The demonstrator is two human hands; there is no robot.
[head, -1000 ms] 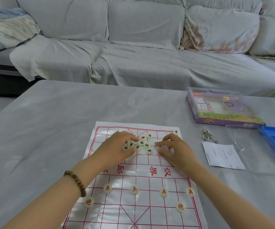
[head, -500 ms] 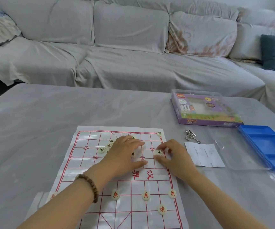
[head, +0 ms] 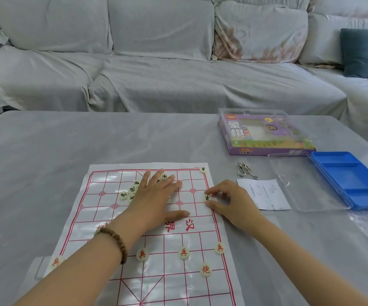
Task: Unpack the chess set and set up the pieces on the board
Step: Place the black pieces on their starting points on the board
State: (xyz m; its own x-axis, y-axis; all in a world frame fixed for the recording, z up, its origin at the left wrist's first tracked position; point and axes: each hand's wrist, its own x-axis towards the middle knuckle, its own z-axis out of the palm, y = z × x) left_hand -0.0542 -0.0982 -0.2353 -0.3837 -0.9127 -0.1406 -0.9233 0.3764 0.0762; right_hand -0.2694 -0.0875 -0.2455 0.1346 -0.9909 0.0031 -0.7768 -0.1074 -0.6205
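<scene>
One black piece (head: 207, 197) pinched between thumb and fingertips of right hand (head: 231, 203), at right edge line of board (head: 174, 288) | left hand (head: 156, 199) flat, fingers straight and spread, on loose pile (head: 128, 192) | advice: centre it on a crossing; press sheet against sliding.

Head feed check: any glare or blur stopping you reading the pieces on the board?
Head view: soft, even daylight, faint shadows; white glare patches on the glossy board, mainly its left squares; red pieces read cleanly; black pieces beside the left hand are small, soft and partly covered; the black piece pinched by the right hand is hard to read.
</scene>
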